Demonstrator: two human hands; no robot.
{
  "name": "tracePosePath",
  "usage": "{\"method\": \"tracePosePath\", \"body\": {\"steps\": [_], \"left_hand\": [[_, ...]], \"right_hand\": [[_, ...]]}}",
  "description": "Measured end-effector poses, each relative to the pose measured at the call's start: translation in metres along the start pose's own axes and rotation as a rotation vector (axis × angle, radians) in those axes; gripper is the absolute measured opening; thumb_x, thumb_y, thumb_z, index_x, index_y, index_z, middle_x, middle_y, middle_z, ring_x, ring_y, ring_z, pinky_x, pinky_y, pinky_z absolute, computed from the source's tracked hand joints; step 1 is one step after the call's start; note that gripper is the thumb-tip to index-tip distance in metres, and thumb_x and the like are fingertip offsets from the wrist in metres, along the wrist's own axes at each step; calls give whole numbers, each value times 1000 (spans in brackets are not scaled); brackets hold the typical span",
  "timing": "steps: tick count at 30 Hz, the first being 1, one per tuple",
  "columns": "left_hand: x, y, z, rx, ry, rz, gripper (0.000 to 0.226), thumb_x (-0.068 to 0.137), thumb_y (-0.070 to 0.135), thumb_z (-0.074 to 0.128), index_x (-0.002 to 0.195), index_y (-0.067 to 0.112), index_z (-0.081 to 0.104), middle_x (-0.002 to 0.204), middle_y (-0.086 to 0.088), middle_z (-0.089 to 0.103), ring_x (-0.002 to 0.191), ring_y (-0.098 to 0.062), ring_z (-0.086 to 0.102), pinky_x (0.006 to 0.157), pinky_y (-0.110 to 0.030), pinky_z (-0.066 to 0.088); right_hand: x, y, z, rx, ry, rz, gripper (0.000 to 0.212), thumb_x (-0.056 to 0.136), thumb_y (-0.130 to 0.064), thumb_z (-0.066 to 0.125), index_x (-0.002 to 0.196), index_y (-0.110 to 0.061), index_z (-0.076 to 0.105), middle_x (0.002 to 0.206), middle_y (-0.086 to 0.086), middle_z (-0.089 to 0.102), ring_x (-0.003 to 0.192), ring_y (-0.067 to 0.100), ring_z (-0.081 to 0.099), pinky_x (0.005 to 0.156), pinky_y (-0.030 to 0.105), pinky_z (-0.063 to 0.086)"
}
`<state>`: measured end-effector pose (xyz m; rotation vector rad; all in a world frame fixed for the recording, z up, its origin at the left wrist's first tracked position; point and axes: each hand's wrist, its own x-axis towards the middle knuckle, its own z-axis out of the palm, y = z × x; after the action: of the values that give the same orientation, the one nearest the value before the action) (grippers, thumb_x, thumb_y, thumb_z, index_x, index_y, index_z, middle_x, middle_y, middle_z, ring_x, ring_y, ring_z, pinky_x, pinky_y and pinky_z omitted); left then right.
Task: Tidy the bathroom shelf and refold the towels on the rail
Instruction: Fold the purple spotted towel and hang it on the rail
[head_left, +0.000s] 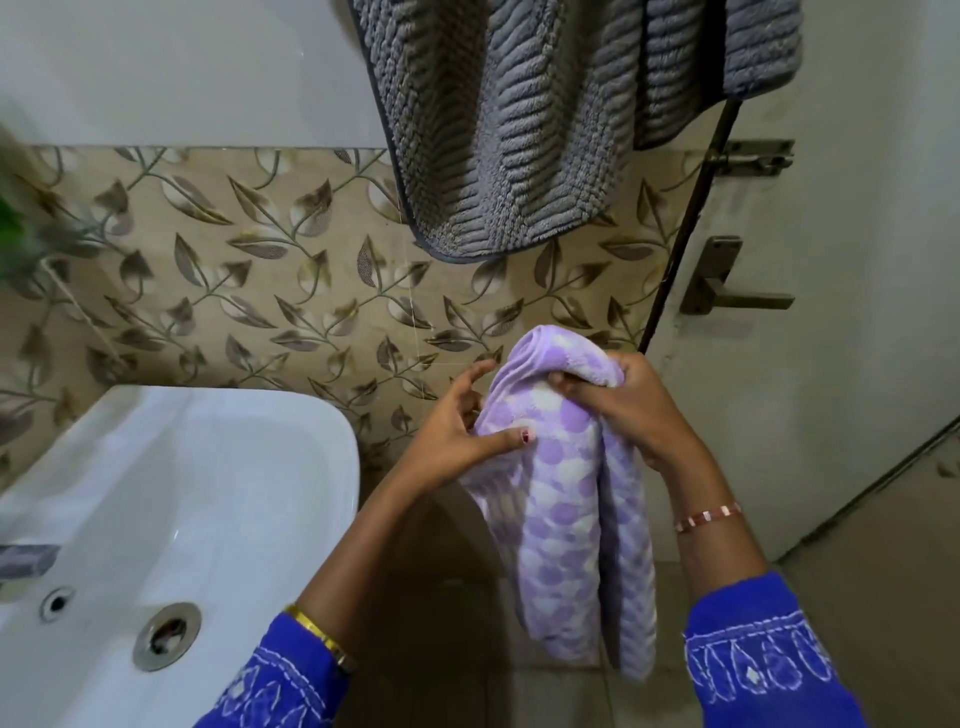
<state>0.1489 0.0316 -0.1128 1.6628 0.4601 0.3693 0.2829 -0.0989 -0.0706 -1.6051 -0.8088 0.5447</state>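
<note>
A lilac towel with white dots (566, 519) hangs folded lengthwise between my hands, its lower end dangling towards the floor. My right hand (631, 410) grips the towel's top fold from the right. My left hand (465, 426) holds its left edge, thumb pressed on the front and fingers spread behind. Above, a grey ribbed towel (519, 130) hangs down the wall from something out of view, and a second grey piece (753, 47) hangs to its right. No shelf shows in this view.
A white washbasin (171, 519) with a metal drain (166, 635) sits at the lower left. Leaf-patterned tiles (260, 291) cover the wall behind. A door with a handle (727, 291) and a bolt (753, 158) stands at the right. Something green (10, 234) blurs at the left edge.
</note>
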Motion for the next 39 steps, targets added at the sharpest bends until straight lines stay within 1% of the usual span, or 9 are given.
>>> {"method": "tracePosePath", "body": {"steps": [3, 6, 13, 19, 26, 31, 33, 36, 39], "left_hand": [[0, -1, -1, 30, -55, -11, 93, 57, 28, 82, 137, 19, 37, 117, -1, 62, 103, -13, 63, 89, -31, 54], [-2, -3, -2, 90, -98, 9, 94, 58, 34, 81, 139, 25, 34, 123, 7, 58, 107, -3, 60, 90, -21, 51], [3, 7, -5, 132, -159, -86, 16, 72, 24, 77, 86, 28, 69, 84, 13, 74, 83, -9, 70, 77, -22, 56], [-4, -3, -22, 375, -106, -119, 25, 74, 28, 75, 53, 24, 62, 53, 13, 58, 51, 3, 54, 50, -10, 41], [7, 10, -12, 320, 96, -45, 26, 65, 39, 59, 58, 14, 55, 60, -3, 50, 56, -14, 46, 56, -26, 32], [9, 11, 2, 84, 264, -103, 32, 76, 27, 65, 53, 13, 46, 54, -4, 45, 52, -17, 40, 54, -29, 30], [15, 15, 3, -83, 373, -197, 25, 76, 26, 67, 61, 10, 55, 65, -11, 57, 63, -22, 52, 62, -32, 39], [22, 25, 3, -321, 400, -287, 16, 76, 22, 67, 80, 7, 66, 78, -14, 69, 71, -25, 64, 71, -34, 51], [25, 34, -3, -499, 307, -331, 22, 81, 22, 63, 93, 6, 69, 74, -12, 73, 62, -22, 68, 62, -29, 57]], "right_hand": [[2, -2, -6, 82, 29, 3, 14, 72, -21, 73, 78, -9, 67, 65, -9, 67, 60, -1, 63, 59, 16, 51], [5, -4, -9, 159, 32, 29, 47, 55, -42, 73, 89, -10, 65, 82, -1, 68, 73, 6, 64, 67, 22, 52], [15, -6, -4, 198, 13, 37, 41, 60, -40, 78, 84, -11, 64, 86, 6, 65, 85, 18, 62, 77, 31, 51], [17, 3, -9, 203, 109, 61, 45, 74, -32, 68, 99, 5, 62, 80, 5, 65, 74, 15, 62, 67, 25, 53], [33, 19, 6, -22, 383, -30, 47, 74, -33, 73, 72, 10, 56, 66, 11, 50, 61, 21, 44, 57, 28, 36], [27, 21, 17, -501, 580, -86, 45, 79, -23, 69, 119, -8, 55, 121, 13, 52, 108, 27, 51, 91, 35, 44], [17, 16, 25, -586, 667, -223, 38, 77, -17, 69, 111, -9, 55, 115, 13, 50, 106, 29, 50, 87, 31, 40], [5, 15, 37, -382, 360, -310, 20, 75, -17, 70, 82, -18, 52, 81, 2, 53, 73, 18, 52, 64, 28, 42], [-9, 15, 47, -233, -204, -114, 41, 67, -38, 77, 96, -30, 49, 86, -13, 50, 73, 6, 50, 64, 21, 43]]}}
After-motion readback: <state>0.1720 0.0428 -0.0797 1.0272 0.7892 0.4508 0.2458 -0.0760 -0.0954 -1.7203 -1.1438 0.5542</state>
